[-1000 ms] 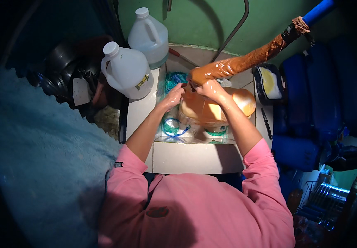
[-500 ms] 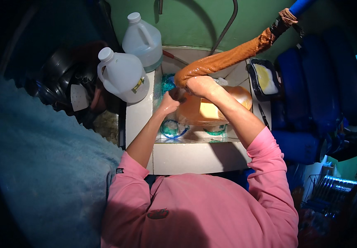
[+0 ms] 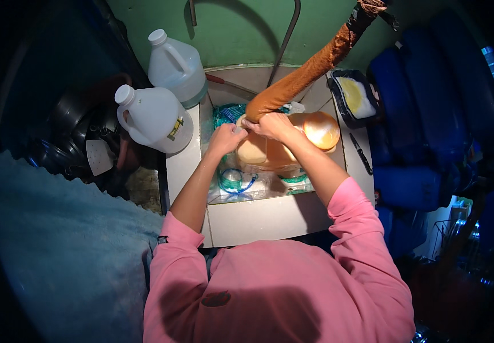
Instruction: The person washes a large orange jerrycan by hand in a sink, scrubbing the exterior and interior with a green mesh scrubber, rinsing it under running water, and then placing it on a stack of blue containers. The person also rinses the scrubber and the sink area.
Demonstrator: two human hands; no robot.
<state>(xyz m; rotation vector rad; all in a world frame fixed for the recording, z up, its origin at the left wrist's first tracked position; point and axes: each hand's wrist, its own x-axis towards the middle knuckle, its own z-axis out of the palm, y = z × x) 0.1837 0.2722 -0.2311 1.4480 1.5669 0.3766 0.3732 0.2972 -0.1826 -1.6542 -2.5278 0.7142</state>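
Note:
An orange-brown wet cloth sleeve [image 3: 298,77] slants down from the upper right into the tiled basin [image 3: 331,114]. My right hand [image 3: 274,127] is closed on its lower end. Just left of it, my left hand [image 3: 227,139] has its fingers curled in at the sleeve's mouth; what they pinch is hidden. Below both hands lie rounded tan pieces [image 3: 251,150], whose kind I cannot make out, and an orange bowl-like round thing [image 3: 322,131] shines beside my right forearm. Green and blue ring-shaped items [image 3: 232,180] lie in the basin's near left.
Two translucent jugs with white caps [image 3: 154,119] [image 3: 175,68] stand on the left ledge. On the right ledge are a black-handled knife [image 3: 362,155] and a dark tray with a yellow-and-white sponge [image 3: 355,97]. Blue containers [image 3: 415,108] crowd the right; dark pans [image 3: 78,123] sit left.
My view has shifted, moving the scene leftward. My left hand has come up closer to my right hand at the sleeve's end. The tan pieces and the orange round thing show more plainly.

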